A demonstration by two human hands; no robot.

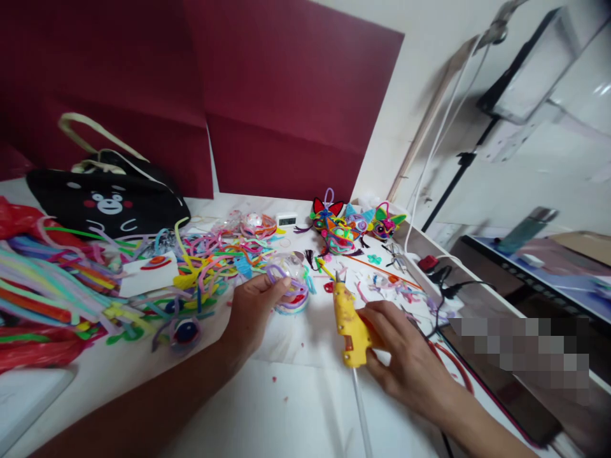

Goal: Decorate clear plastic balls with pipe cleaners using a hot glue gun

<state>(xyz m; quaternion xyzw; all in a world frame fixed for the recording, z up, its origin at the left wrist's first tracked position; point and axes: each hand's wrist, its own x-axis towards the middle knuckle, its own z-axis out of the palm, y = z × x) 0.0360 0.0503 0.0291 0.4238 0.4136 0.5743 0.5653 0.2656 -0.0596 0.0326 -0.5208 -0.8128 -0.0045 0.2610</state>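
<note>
Head view, as I watch: the person's left hand point(252, 312) pinches a lilac strand point(271, 273) at the round, clear-topped piece point(296, 294); right hand point(405, 346) is wrapped around the yellow glue gun point(348, 318), nozzle pointing away from the person, right of that piece and apart from it; colourful pipe cleaners point(238, 254) lie to the left; eared ornaments point(340, 236) sit beyond.

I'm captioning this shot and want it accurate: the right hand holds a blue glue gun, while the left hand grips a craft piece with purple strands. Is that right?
Not quite: the head view shows that the glue gun in the right hand is yellow, not blue. The left hand does grip a craft piece with purple strands.
</note>
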